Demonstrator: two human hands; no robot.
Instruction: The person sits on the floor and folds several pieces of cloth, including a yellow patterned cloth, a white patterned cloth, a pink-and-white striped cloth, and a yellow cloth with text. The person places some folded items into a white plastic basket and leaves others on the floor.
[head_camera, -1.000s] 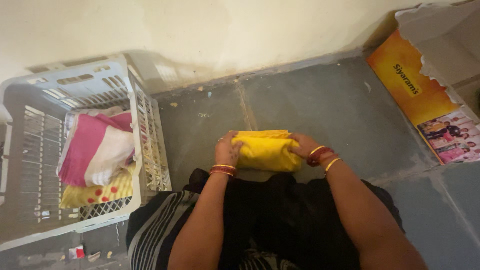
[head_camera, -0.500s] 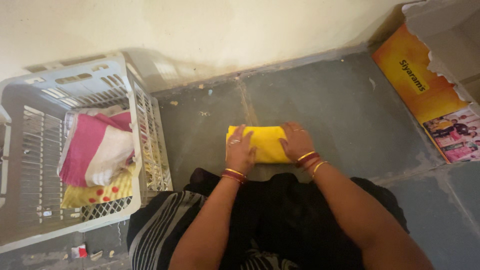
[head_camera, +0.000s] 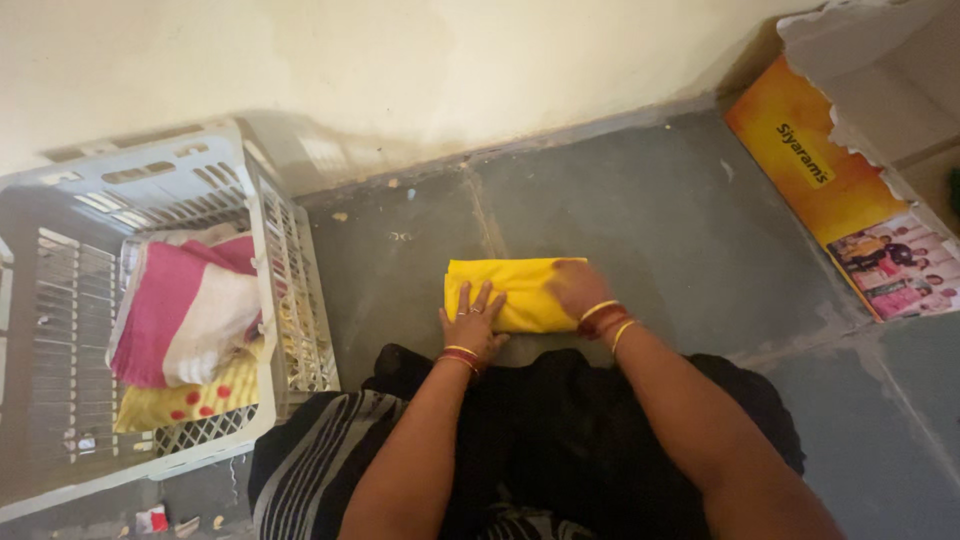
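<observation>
A folded yellow cloth (head_camera: 510, 285) lies flat on the grey stone floor (head_camera: 650, 220) just in front of my knees. My left hand (head_camera: 472, 322) rests on its near left edge, fingers spread and pressing down. My right hand (head_camera: 576, 288) lies flat on the cloth's right end, palm down. Both wrists carry red and gold bangles. My dark garment with striped trim fills the bottom of the view.
A white slotted plastic basket (head_camera: 285, 260) stands at the left, holding a pink and white cloth (head_camera: 190, 310) over a yellow red-dotted one (head_camera: 190, 398). An orange printed cardboard box (head_camera: 830, 190) leans at the right. The cream wall runs along the back.
The yellow bundle, held up between both hands a second ago, has been laid on the floor and pressed flat. My left hand has slid toward the near edge.
</observation>
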